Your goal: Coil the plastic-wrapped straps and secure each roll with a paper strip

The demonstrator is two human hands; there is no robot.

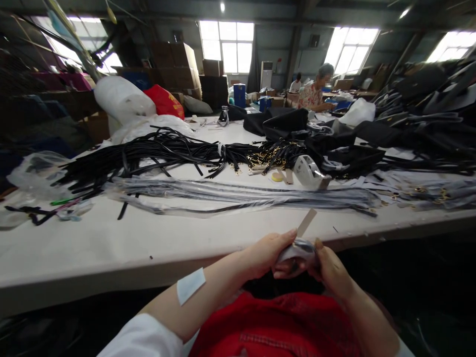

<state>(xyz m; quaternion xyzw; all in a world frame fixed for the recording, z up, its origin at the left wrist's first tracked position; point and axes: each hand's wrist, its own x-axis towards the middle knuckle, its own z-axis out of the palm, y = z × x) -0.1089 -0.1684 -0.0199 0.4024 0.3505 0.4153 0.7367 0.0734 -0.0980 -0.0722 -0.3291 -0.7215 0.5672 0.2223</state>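
Observation:
In front of my red apron, near the table's front edge, my left hand [273, 250] is closed around a small bundle [299, 252] that looks like clear plastic wrapped over something greyish. My right hand [329, 265] pinches the right side of the same bundle. A flat beige-grey strip [307, 223] sticks up from beside my left thumb and forefinger. What lies inside the bundle is mostly hidden by my fingers. Just beyond my hands, long straps in clear plastic sleeves [223, 193] lie across the white table [111, 243].
Behind them are a pile of black straps [156, 148] with gold clasps [267, 156], a white tape dispenser [308, 171] and a yellow tape roll [277, 176]. Black bags [278, 121] lie further back. A person [316, 91] works at the far side. Loose plastic [37, 173] sits left.

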